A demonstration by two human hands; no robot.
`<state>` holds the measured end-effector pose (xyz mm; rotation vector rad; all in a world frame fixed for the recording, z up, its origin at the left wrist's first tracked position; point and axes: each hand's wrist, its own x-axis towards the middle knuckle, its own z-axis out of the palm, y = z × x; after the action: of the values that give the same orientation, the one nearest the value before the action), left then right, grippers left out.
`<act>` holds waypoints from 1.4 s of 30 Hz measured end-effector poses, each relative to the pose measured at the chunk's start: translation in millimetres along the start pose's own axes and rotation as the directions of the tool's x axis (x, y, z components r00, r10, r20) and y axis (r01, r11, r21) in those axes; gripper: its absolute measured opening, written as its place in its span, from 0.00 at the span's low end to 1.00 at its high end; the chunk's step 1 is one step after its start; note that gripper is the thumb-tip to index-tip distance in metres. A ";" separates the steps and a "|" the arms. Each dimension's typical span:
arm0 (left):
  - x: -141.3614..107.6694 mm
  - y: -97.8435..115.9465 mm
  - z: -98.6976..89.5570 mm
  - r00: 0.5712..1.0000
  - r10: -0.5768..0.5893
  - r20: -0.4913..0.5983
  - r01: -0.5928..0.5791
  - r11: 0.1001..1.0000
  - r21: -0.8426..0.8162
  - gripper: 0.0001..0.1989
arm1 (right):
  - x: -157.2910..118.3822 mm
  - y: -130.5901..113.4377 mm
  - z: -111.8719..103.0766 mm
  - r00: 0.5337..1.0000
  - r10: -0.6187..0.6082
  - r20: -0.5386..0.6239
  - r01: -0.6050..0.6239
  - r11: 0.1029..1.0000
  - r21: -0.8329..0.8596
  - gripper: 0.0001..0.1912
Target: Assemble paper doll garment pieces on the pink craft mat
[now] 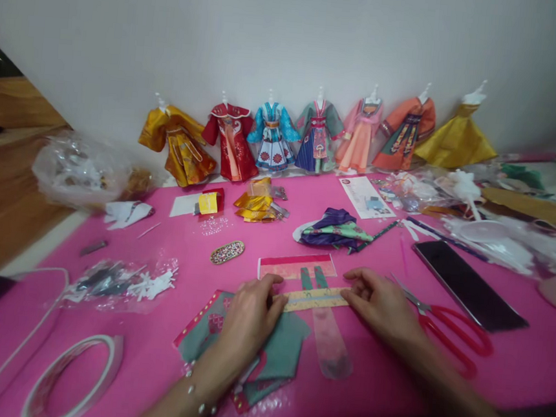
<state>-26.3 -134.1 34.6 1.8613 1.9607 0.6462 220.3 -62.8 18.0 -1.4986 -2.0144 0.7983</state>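
A cream-yellow fabric strip (313, 298) with a pale line along its middle stretches between my two hands. My left hand (251, 310) pinches its left end, and my right hand (372, 299) pinches the right end. Two short green fabric tabs (313, 276) lie just above the strip. Below it hangs a pink, round-ended fabric piece (330, 349). Partly beneath my left hand lies a grey-green fabric piece (285, 352) with red patterned edging. Behind the strip rests a pink and red fabric panel (282, 267).
Red-handled scissors (452, 331) and a black phone (470, 284) lie at right. A tape roll (73, 379), a bag of white parts (125, 283) and an oval patterned case (227, 252) are at left. Several doll dresses (272, 133) stand along the wall; purple-green fabric (334, 230) lies before them.
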 end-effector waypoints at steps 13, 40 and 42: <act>-1.1 0.7 1.1 0.999 0.045 -0.012 -0.045 0.999 -0.010 0.11 | -2.4 2.2 -1.8 1.000 0.008 0.001 -0.008 0.999 0.041 0.13; -10.1 23.3 -8.8 0.753 0.563 0.340 -0.565 0.819 -0.104 0.20 | -1.4 7.0 0.0 0.991 -0.122 -0.052 0.116 0.988 -0.100 0.10; -10.0 22.0 -8.0 0.750 0.563 0.348 -0.570 0.816 -0.092 0.20 | -1.7 5.5 -1.8 0.992 -0.117 -0.051 0.112 0.989 -0.095 0.10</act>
<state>-11.7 -144.0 52.9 2.4062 1.1589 0.3897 225.7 -62.9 15.4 -1.4234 -2.0991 0.6178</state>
